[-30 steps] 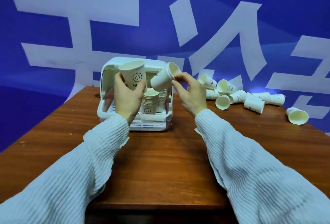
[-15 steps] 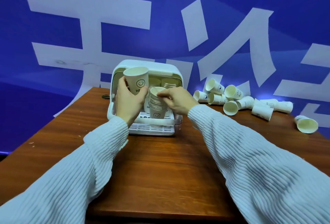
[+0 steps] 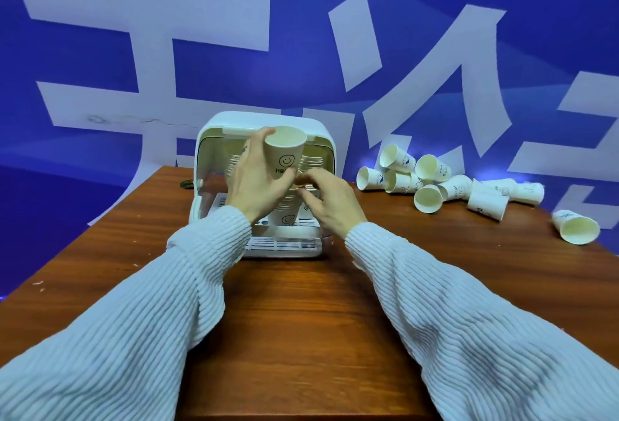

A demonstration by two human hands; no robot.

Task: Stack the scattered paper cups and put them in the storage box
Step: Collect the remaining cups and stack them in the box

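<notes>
A white storage box (image 3: 214,139) stands open toward me at the table's far middle, with stacks of cups inside. My left hand (image 3: 254,179) holds one upright smiley paper cup (image 3: 285,155) in front of the box opening. Just below it stands a stack of cups (image 3: 286,209) in the box. My right hand (image 3: 330,199) rests with loosely curled fingers beside the top of that stack; no cup shows in it. Several loose cups (image 3: 428,197) lie scattered on their sides at the right.
The brown wooden table (image 3: 301,313) has its left edge slanting near the box. One stray cup (image 3: 576,228) lies near the right edge. A blue wall with large white characters rises close behind.
The right hand put its cup onto the stack in the box and has let go. The left hand moved its smiley cup rightward over the stack.
</notes>
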